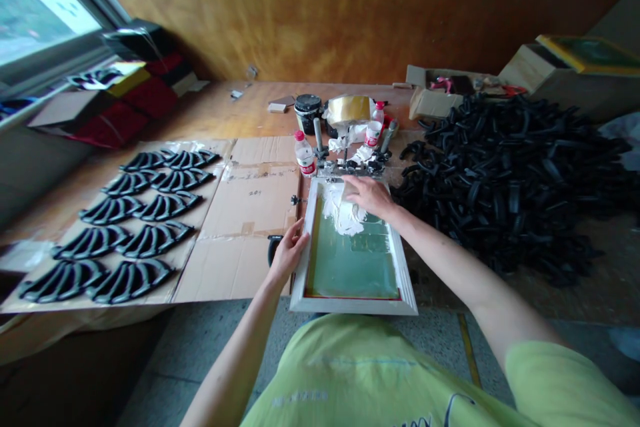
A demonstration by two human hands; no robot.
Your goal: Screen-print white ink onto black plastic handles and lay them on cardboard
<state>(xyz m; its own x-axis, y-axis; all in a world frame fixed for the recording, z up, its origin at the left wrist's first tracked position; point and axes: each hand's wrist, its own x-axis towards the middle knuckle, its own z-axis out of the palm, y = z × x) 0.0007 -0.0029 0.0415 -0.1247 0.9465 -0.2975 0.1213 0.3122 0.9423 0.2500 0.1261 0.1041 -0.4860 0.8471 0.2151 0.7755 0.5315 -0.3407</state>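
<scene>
A silver screen-printing frame [408, 293] with green mesh lies in front of me, its far end at a metal hinge clamp [350, 167]. Thick white ink [345, 217] is smeared over the upper part of the mesh. My right hand [369, 196] is closed on a small pale scraper [348, 191] at the ink, its lower edge hidden in the white. At the frame's left rail, my left hand [291, 248] grips the edge with thumb and fingers. Just left of that hand is a black curved piece [273, 248], partly hidden.
Black fan-like curved parts [143, 233] lie in rows on cardboard [250, 213] at left. A big heap of black parts [510, 173] covers the right side. Behind the clamp stand a red-capped bottle [305, 155], a black tub [308, 112] and a tape roll [350, 109].
</scene>
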